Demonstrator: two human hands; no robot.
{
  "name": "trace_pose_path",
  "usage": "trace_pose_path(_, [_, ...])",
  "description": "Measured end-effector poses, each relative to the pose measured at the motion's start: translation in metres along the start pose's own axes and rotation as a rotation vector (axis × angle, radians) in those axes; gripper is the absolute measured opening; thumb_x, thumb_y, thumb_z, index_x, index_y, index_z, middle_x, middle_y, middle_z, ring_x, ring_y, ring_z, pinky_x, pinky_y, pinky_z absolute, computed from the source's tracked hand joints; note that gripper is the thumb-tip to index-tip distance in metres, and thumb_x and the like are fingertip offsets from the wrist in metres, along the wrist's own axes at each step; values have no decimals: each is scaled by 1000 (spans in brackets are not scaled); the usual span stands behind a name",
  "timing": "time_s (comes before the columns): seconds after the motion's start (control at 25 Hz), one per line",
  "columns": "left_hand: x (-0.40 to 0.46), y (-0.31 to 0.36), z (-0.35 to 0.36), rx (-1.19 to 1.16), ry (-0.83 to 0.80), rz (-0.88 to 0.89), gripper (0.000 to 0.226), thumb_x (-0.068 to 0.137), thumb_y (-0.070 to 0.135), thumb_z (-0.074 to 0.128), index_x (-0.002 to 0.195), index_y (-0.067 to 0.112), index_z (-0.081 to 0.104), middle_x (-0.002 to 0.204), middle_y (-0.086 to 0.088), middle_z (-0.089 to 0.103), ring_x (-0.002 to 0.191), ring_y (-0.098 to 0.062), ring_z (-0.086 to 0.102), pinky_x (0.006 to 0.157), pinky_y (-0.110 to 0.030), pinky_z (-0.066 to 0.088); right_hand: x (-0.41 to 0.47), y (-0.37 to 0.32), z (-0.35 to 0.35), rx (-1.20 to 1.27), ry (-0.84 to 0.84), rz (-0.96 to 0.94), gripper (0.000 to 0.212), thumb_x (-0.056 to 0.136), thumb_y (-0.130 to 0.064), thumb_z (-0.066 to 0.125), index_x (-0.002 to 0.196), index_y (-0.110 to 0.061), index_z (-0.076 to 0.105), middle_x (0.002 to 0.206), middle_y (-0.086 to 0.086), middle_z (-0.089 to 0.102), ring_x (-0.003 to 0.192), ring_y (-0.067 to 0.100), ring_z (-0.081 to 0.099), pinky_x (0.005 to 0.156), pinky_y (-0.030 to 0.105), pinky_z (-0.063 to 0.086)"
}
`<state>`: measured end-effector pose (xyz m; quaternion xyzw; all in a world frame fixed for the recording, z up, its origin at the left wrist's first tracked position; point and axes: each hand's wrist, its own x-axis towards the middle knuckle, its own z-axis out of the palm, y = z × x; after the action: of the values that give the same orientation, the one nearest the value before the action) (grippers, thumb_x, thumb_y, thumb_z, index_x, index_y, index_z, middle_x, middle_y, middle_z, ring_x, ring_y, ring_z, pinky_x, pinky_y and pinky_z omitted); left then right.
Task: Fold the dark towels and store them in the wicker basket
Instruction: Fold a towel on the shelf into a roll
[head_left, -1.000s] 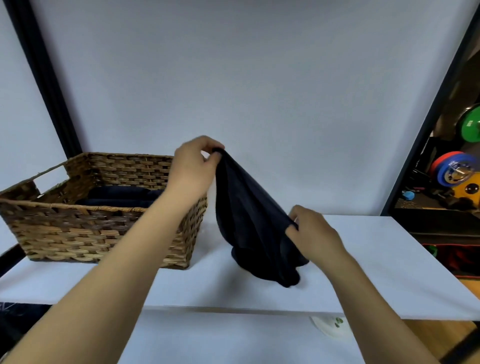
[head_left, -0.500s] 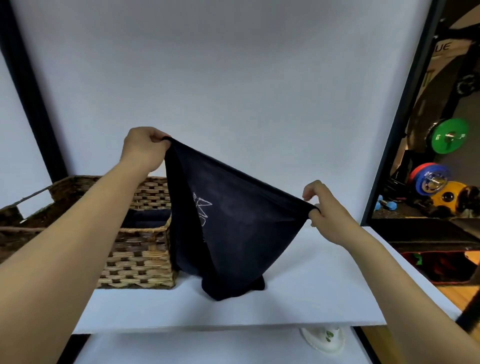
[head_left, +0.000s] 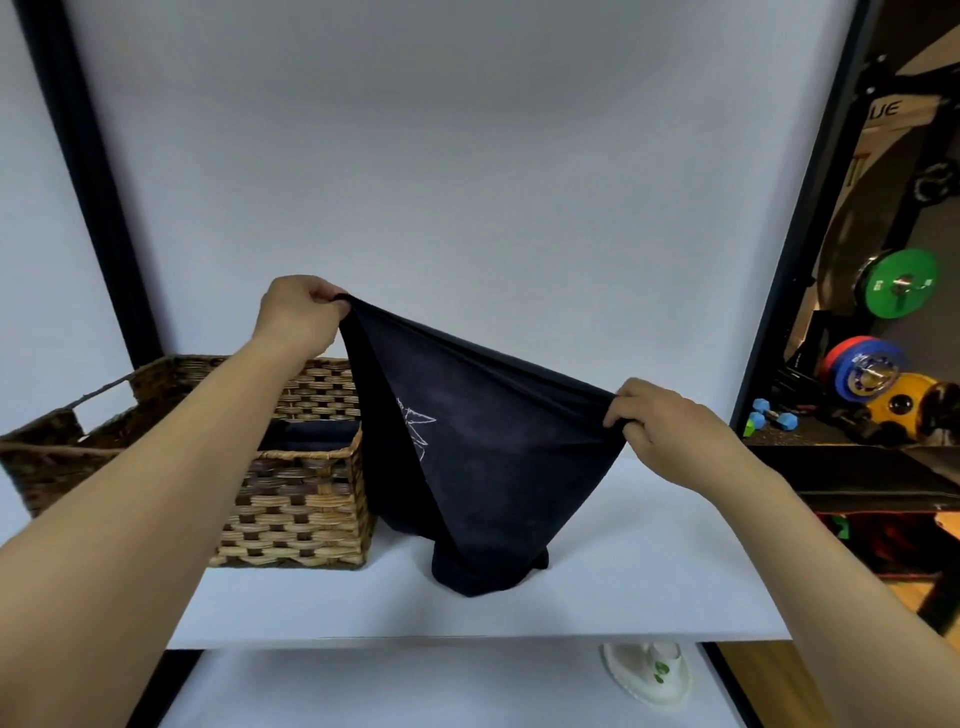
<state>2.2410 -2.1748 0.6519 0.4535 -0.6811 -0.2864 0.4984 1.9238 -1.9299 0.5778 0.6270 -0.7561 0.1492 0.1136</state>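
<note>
Two hands are holding one dark towel (head_left: 483, 457) stretched in the air above the white table (head_left: 649, 571). The left hand (head_left: 298, 314) is pinching one corner of the cloth, with its fingers curled over the hem, and it is sitting higher and farther left than the other. The right hand (head_left: 660, 423) is gripping the opposite corner lower down and to the right, its fingers bunching the fabric. Between them the top edge of the towel is running taut on a slant, dropping from left to right. The rest of the cloth is hanging down in a rough triangle, and its lowest folds are resting crumpled on the table near the middle. A pale line drawing (head_left: 415, 428) is showing on the left part of the towel.

The wicker basket (head_left: 291, 499) is standing on the left side of the table, just beside the hanging towel; whether the two are touching cannot be told. Inside the basket a folded dark towel (head_left: 311, 434) is lying against the right wall, partly hidden by the left forearm.

A white backdrop (head_left: 467, 182) is filling the far side of the scene, framed by black posts. Beyond the right post, a green weight plate (head_left: 901, 283), a blue and red plate (head_left: 862, 366) and small blue dumbbells (head_left: 774, 418) are showing. Below the near table edge a white object with green marks (head_left: 649, 673) is lying on the lower surface.
</note>
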Motion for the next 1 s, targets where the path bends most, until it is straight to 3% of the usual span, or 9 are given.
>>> trace_pose_path(0.12, [-7,6,-1,14,-49,6,10,98,10,61,102,14,69,89,-2,67,61,-19,60,57,-28,49,-6,-1,3,-173,-75,104,32,99,-48,43,89,-28,65,101,-10,61,80,15,56,72,31,38])
trace_pose_path(0.2, [-10,10,-4,0,-64,-20,10,99,9,59,103,13,68,95,-5,67,60,-20,64,54,-29,52,-10,-1,-11,-95,-59,194,41,91,-68,53,84,-29,61,92,-11,61,81,15,58,70,31,41])
trace_pose_path(0.32, [-9,25,-6,-250,-121,-117,12,101,5,55,98,12,64,95,-7,65,65,-19,65,61,-30,57,2,10,-48,355,234,297,38,91,-51,67,69,-21,57,69,1,60,58,17,50,57,30,39])
trace_pose_path(0.4, [-5,42,-7,-270,-242,-143,11,102,6,54,97,12,62,96,-6,64,68,-18,66,63,-31,57,18,23,-74,525,427,315,33,92,-41,70,71,-17,60,66,7,63,54,19,51,56,30,40])
trace_pose_path(0.52, [2,62,-11,-168,-471,-144,15,104,11,51,95,14,62,91,-1,65,66,-14,62,59,-28,51,28,43,-105,438,356,291,31,92,-37,70,74,-14,60,69,3,63,61,24,57,57,31,42])
trace_pose_path(0.68, [4,78,0,-299,-509,-102,27,108,15,43,86,17,59,82,1,60,63,-15,48,63,-31,45,29,66,-124,337,306,250,37,91,-41,71,71,-10,65,64,5,65,64,31,62,59,33,44])
trace_pose_path(0.8, [-8,82,19,-343,-502,-3,32,110,24,38,94,16,64,78,5,65,63,-11,53,64,-29,48,37,81,-122,397,324,247,38,91,-44,70,73,-10,68,65,7,70,69,32,64,62,36,48])
trace_pose_path(0.88, [-12,84,23,-254,-440,80,31,110,29,41,93,15,63,70,6,62,55,-8,50,58,-26,46,42,95,-122,465,336,232,35,91,-42,71,74,-10,69,66,8,71,75,36,67,67,42,54])
trace_pose_path(1.0, [-8,84,27,-35,-292,188,21,106,23,51,93,10,61,75,-4,62,60,-17,52,56,-29,45,49,114,-121,496,331,202,29,91,-35,72,78,-10,68,68,9,72,76,38,69,75,54,57])
